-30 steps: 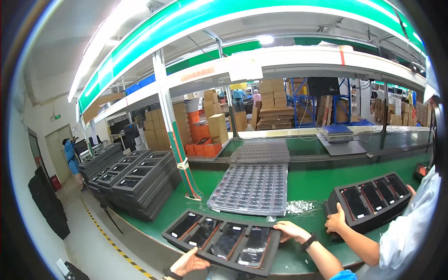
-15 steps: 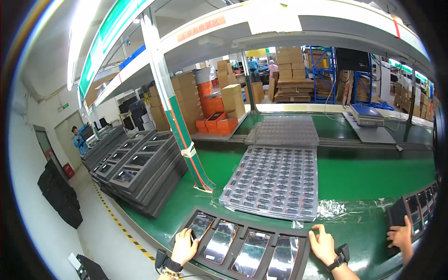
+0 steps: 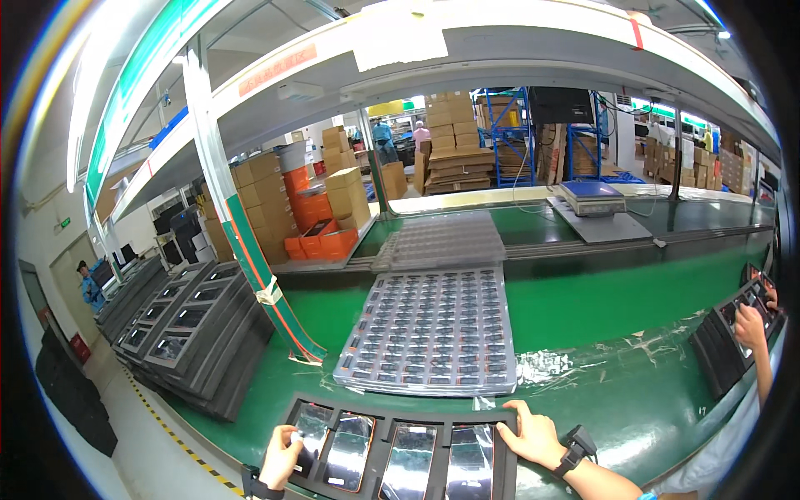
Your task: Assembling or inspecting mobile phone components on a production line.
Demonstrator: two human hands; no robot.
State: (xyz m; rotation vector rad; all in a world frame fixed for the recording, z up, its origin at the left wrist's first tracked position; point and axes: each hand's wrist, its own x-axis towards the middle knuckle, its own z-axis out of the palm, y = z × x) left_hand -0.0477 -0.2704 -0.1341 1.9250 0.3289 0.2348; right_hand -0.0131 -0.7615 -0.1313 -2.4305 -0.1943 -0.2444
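A black foam tray (image 3: 380, 418) lies at the near edge of the green bench. Several dark phone-like glass panels (image 3: 408, 461) with orange edges sit in its slots. My left hand (image 3: 281, 456) is curled at the tray's left end, fingertips by the leftmost panel. My right hand (image 3: 533, 435) grips the right end, its thumb over the rim near the rightmost panel and its index finger along the far corner. Just beyond stands a clear plastic blister tray (image 3: 427, 390) filled with rows of small dark parts.
Stacked grey foam trays (image 3: 225, 367) with panels stand at left, beside a green-striped post (image 3: 250, 258). Behind the blister tray lie empty clear trays (image 3: 442, 237). A scale (image 3: 592, 200) is at back right. At far right, a co-worker's hand (image 3: 750, 325) is over another foam tray (image 3: 718, 354).
My view has swung to the right. My right hand has come onto the tray's right end, and my left hand has curled more. The co-worker's hand has lifted over the panels at far right.
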